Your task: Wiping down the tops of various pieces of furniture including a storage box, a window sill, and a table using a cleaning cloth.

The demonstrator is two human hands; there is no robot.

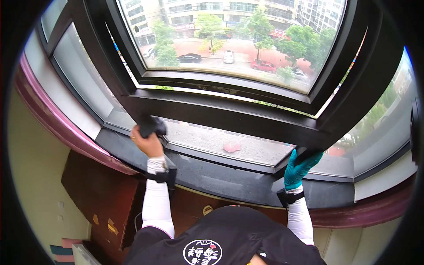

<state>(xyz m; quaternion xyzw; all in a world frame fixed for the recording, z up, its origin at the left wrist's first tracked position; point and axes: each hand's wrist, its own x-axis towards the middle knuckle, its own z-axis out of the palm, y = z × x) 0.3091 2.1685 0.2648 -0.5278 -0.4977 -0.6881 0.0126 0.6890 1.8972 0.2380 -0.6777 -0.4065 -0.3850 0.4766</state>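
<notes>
Left hand (148, 143) and right hand (300, 172) at a dark window frame (221, 110).
The left's bare fingers curl around 1 motion-blurred dark object (153, 126) by the frame's lower left; the right's teal-gloved fingers, part-spread, rest at its lower right, though whether they grip I cannot tell. Dark sill (212, 171) below, 1 glass sash (212, 81) ajar above.

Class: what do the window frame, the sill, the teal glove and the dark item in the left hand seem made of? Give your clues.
Window frame: probably coated metal, satin; soft highlights along straight bars.
Sill: perhaps polished stone; dark, slightly glossy surface.
Teal glove: likely thin rubber; smooth, close-fitting.
Dark item: possibly cloth, but too blurred to tell.
</notes>
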